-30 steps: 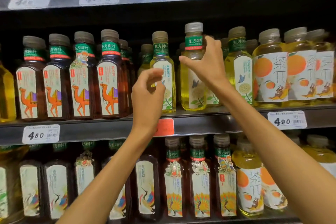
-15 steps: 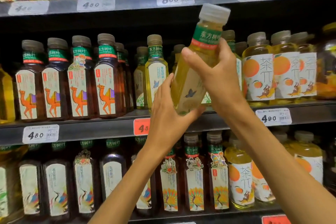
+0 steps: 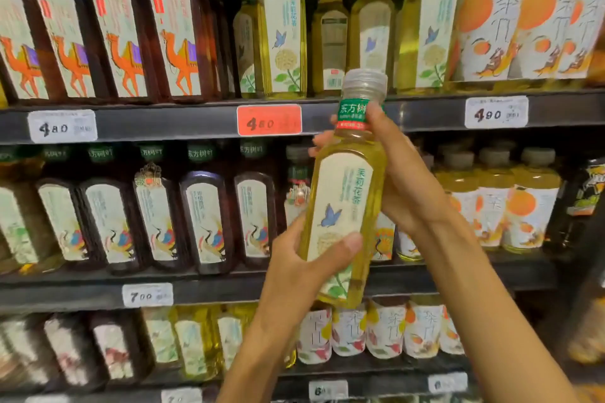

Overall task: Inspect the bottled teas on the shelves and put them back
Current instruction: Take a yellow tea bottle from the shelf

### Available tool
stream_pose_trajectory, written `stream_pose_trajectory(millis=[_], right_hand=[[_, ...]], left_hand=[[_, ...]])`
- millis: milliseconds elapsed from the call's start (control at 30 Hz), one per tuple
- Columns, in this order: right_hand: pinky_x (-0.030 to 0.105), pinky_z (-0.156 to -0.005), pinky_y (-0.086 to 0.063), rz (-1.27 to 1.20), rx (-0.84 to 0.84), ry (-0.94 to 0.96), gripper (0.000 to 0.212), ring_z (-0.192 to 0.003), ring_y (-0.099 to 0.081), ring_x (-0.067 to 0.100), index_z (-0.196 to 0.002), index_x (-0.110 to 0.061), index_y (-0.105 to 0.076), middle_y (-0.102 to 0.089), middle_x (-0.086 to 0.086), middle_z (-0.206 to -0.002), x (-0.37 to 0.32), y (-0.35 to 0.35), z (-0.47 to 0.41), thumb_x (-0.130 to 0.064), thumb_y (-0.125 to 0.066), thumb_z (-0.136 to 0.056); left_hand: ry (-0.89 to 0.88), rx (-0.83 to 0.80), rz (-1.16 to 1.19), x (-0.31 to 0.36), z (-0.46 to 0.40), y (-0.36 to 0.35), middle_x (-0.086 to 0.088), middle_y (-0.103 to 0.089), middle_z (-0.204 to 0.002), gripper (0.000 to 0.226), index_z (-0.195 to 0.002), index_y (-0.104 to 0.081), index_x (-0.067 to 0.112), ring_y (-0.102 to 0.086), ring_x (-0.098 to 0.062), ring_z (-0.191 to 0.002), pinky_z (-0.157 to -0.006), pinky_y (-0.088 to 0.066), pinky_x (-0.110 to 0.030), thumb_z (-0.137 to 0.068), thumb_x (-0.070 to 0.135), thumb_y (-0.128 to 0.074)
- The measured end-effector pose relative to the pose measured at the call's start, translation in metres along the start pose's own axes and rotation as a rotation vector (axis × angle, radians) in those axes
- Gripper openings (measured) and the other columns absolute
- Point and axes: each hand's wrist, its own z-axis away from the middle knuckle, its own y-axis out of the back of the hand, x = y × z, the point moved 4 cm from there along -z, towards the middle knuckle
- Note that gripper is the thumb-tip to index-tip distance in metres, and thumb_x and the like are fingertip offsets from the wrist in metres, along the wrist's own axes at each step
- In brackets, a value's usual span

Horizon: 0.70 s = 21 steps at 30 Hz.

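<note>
Before the shelves, both hands hold the tea bottle [image 3: 343, 193] near-upright, cap up.

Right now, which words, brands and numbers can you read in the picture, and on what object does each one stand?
"东方树" on the green neck band of the held bottle; the right hand covers the rest.
"茉莉花茶" on the held bottle's label.
"480" on the red price tag.
"480" on the left white tag.
"490" on the right white tag.
"700" on the lower white tag.
The fine print and the bottom tags are too blurred.
</note>
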Motion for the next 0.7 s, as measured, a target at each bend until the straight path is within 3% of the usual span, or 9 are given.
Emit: stream_pose_trajectory(millis=[100,167,233,333,400,500,567,700], right_hand=[[0.03,-0.076,-0.057,-0.09,0.041,-0.051,0.041,-0.082,-0.072,0.018,-0.073,-0.02,-0.079,-0.075,0.004,-0.082,0.028,0.002,0.011,-0.048,-0.051,-0.087],[0.029,-0.072,-0.057,-0.185,0.072,-0.08,0.037,-0.08,-0.072,0.017,-0.072,-0.017,-0.078,-0.075,0.005,-0.081,0.044,0.004,0.019,-0.043,-0.056,-0.085],[0.029,-0.069,-0.057,-0.303,0.103,-0.098,0.029,-0.08,-0.073,0.018,-0.079,-0.014,-0.076,-0.075,0.006,-0.083,0.059,0.007,0.03,-0.036,-0.059,-0.086],[0.032,-0.074,-0.057,-0.459,0.105,-0.149,0.029,-0.082,-0.072,0.02,-0.102,-0.012,-0.065,-0.074,0.007,-0.088,0.078,0.009,0.049,-0.035,-0.065,-0.085],[0.034,-0.079,-0.056,-0.572,0.083,-0.183,0.039,-0.079,-0.071,0.022,-0.1,-0.011,-0.065,-0.072,0.008,-0.084,0.092,0.009,0.062,-0.039,-0.075,-0.074],[0.033,-0.078,-0.053,-0.572,0.167,-0.201,0.031,-0.071,-0.068,0.019,-0.078,-0.013,-0.07,-0.068,0.003,-0.07,0.109,0.015,0.081,-0.043,-0.075,-0.072],[0.029,-0.075,-0.055,-0.539,0.24,-0.214,0.032,-0.071,-0.068,0.016,-0.068,-0.015,-0.072,-0.068,0.0,-0.066,0.115,0.018,0.095,-0.044,-0.064,-0.08],[0.03,-0.066,-0.056,-0.438,0.398,-0.195,0.031,-0.073,-0.069,0.018,-0.07,-0.015,-0.072,-0.069,0.003,-0.069,0.123,0.023,0.117,-0.045,-0.068,-0.078]], left_hand=[[0.151,0.008,0.097,-0.019,0.016,0.001,0.006,-0.074,-0.105,0.042,-0.102,-0.07,0.04,-0.07,-0.014,-0.097,-0.081,-0.057,-0.033,-0.062,0.052,-0.076],[0.256,0.003,0.224,-0.031,0.025,0.001,0.004,-0.075,-0.103,0.034,-0.096,-0.074,0.04,-0.071,-0.016,-0.096,-0.077,-0.058,-0.031,-0.068,0.059,-0.074],[0.367,0.031,0.359,-0.046,0.033,0.002,0.0,-0.075,-0.101,0.04,-0.093,-0.077,0.036,-0.072,-0.018,-0.092,-0.075,-0.06,-0.034,-0.063,0.061,-0.065],[0.512,-0.016,0.511,-0.067,0.049,0.002,-0.012,-0.074,-0.102,0.061,-0.107,-0.074,0.022,-0.073,-0.026,-0.083,-0.071,-0.061,-0.04,-0.063,0.062,-0.061],[0.569,-0.14,0.551,-0.073,0.061,0.002,-0.018,-0.072,-0.102,0.064,-0.118,-0.067,0.014,-0.073,-0.03,-0.079,-0.065,-0.059,-0.037,-0.079,0.062,-0.053],[0.654,-0.219,0.364,-0.093,0.059,0.006,-0.012,-0.075,-0.091,0.053,-0.13,-0.057,0.007,-0.073,-0.022,-0.079,-0.067,-0.057,-0.03,-0.1,0.046,-0.037],[0.585,-0.297,0.239,-0.102,0.068,0.017,-0.013,-0.073,-0.092,0.051,-0.132,-0.054,0.007,-0.072,-0.018,-0.083,-0.076,-0.055,-0.033,-0.101,0.042,-0.036],[0.713,-0.25,0.219,-0.1,0.069,0.016,-0.01,-0.074,-0.094,0.064,-0.115,-0.069,0.021,-0.073,-0.017,-0.083,-0.074,-0.055,-0.033,-0.077,0.069,-0.052]])
